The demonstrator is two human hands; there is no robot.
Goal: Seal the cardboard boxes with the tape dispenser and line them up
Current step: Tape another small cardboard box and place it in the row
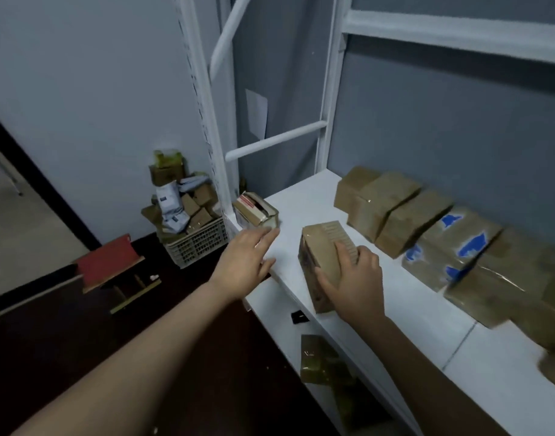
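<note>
White metal shelving (276, 140) stood against grey-blue walls (81, 89) beyond the grip; dark flooring (65, 341) and a plastic basket (197, 247) lay left.

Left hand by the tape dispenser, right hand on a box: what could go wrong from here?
The tape dispenser sits at the shelf corner; the left hand might knock it off toward the basket. The box gripped by the right hand lies near the front edge and may slip off.
</note>
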